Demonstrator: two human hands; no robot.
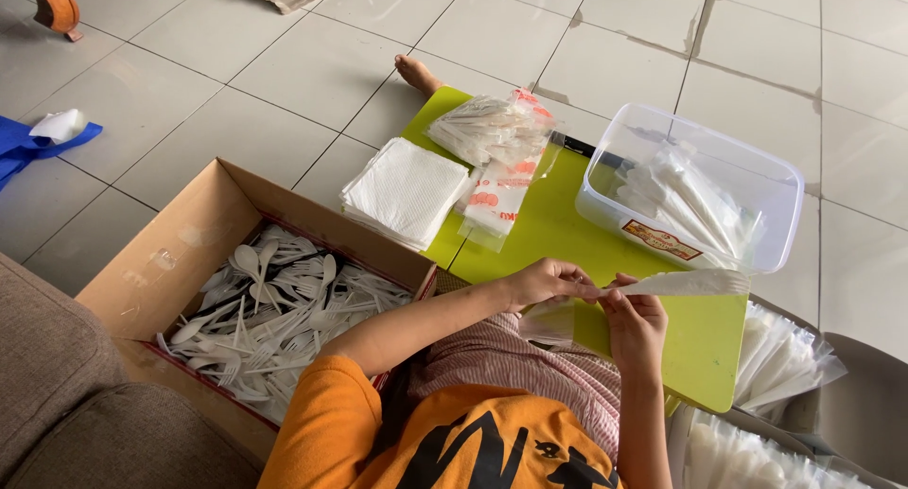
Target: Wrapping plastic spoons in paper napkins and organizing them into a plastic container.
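Both hands meet over the near edge of the green board (558,234). The left hand (544,283) has its fingers pinched together on one end of a thin white sleeve (686,283), with what looks like a fork tip showing at the far end; the right hand (632,321) grips the same sleeve from below, fingers closed around it. The sleeve hangs in the air just in front of the clear tub (757,182), apart from it.

The hold is only at one end, so the sleeve could sag or tear, and the cutlery inside might slide out onto the board or lap. An elbow swinging left could also knock the open box (189,234) of loose plastic forks and spoons.

There is no bench here: the board lies on a pale tiled floor, carrying a napkin stack (407,191) and a bag of packets (492,130). A grey sofa edge (57,375) sits at lower left, and more filled bags (785,357) lie to the right
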